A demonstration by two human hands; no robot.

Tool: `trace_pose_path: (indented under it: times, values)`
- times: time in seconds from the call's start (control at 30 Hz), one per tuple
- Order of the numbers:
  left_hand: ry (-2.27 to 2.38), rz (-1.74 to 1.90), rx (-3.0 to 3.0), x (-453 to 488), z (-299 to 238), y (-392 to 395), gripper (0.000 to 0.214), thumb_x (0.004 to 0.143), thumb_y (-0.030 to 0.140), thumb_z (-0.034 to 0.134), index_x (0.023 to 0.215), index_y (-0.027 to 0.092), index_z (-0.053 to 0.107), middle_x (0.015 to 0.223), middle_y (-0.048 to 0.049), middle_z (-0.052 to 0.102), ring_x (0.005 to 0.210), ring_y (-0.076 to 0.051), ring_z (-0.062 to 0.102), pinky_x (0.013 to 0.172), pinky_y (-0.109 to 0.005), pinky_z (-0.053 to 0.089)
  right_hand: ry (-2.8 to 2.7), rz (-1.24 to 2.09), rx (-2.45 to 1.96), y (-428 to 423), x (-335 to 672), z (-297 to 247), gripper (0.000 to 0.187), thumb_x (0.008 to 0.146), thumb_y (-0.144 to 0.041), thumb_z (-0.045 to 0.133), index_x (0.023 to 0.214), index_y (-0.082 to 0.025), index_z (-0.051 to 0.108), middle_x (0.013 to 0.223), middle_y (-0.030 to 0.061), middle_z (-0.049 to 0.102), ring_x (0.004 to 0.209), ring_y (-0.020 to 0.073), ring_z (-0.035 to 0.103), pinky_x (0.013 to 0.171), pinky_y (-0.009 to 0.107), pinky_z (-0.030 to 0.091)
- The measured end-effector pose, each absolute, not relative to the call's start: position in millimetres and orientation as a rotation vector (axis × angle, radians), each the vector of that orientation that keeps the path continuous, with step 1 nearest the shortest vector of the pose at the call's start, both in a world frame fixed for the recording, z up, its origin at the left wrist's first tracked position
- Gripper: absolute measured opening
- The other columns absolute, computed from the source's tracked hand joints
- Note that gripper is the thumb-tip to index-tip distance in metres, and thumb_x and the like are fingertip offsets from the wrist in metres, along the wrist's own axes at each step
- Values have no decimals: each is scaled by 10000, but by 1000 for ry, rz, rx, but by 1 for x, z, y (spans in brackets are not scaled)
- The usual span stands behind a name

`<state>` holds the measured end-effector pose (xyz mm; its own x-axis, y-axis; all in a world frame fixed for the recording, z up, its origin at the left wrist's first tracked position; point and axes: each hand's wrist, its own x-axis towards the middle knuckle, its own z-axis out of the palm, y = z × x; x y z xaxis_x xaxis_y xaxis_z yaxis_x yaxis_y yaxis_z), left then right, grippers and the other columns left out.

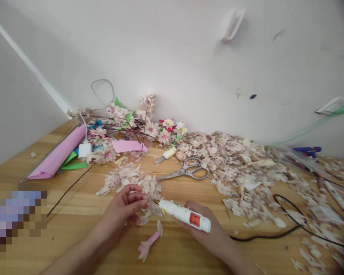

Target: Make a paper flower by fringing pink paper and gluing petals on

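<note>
My right hand (202, 223) is wrapped around a white hot glue gun (182, 213) with an orange-red switch. Its nozzle points left, toward the fingertips of my left hand (129, 204). Those fingers are curled with thumb and forefinger pinched; whatever they hold at the nozzle tip is too small to make out. Below the hands, a small pale flower with a pink stem (151, 243) lies on the wooden table (103, 250), close to loose petals. Just beyond my left hand is a small heap of pale dried petals (126, 177).
Metal scissors (186, 170) and a yellow-handled blade (166, 154) lie behind the hands. Large petal piles (243, 160) cover the right side. A black cord (263, 237) loops there. Flower branches (132, 122), a pink paper roll (60, 152) and a white charger (85, 149) sit back left.
</note>
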<state>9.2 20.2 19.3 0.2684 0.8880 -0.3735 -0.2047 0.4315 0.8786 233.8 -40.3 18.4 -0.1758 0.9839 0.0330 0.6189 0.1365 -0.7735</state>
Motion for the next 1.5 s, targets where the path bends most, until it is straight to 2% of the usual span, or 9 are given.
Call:
trace_pose_path:
  times: [0.8,1.1,1.5]
  values:
    - [1005,831,801,10,19,20,409,584,206,766,849,199,455,686,35,618,586,-109,586,346,-142,452,-1874,852,-1549,-40,234,18,208,779,-363,555,672,-201,481,638,-17,513,595,152,489,546,245,362]
    - [1006,832,801,9,18,20,406,582,208,769,842,195,458,686,37,609,580,-104,581,342,-137,448,-1891,885,-1493,-40,235,16,174,774,-311,565,672,-200,481,635,-23,514,578,138,474,524,233,344]
    - [1010,864,764,7,19,21,393,591,198,761,864,192,478,678,41,592,572,-98,573,353,-143,450,-1916,862,-1490,-37,243,18,152,773,-308,572,691,-194,516,650,-17,537,595,145,507,537,240,377]
